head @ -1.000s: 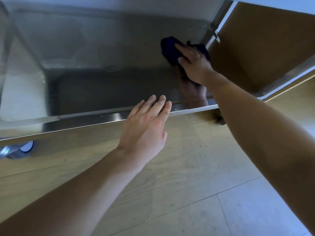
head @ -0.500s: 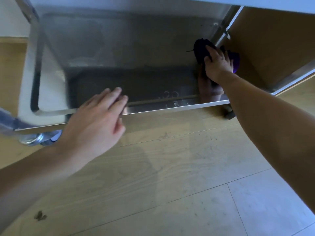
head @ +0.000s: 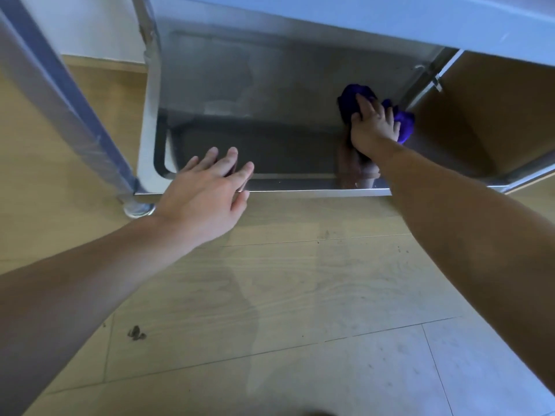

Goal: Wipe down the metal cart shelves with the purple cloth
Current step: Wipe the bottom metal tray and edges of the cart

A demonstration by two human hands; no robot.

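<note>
The metal cart's lowest shelf (head: 270, 139) is a shiny steel tray just above the floor. The purple cloth (head: 354, 99) lies bunched at the shelf's right side, close to the right rear post. My right hand (head: 374, 127) presses flat on the cloth with fingers spread, covering its middle. My left hand (head: 207, 190) hovers at the shelf's front lip near the left end, fingers straight and holding nothing.
An upper shelf (head: 390, 22) overhangs the top of the view. A thick cart post (head: 60, 94) slants down at the left to a round foot (head: 139, 208). A brown cabinet side (head: 486, 115) stands right of the cart. Wooden floor with a dark mark (head: 136, 333) lies in front.
The view has shifted so the cart's left post now shows. My right hand and cloth stay at the shelf's right side. My left hand remains open by the front lip.
</note>
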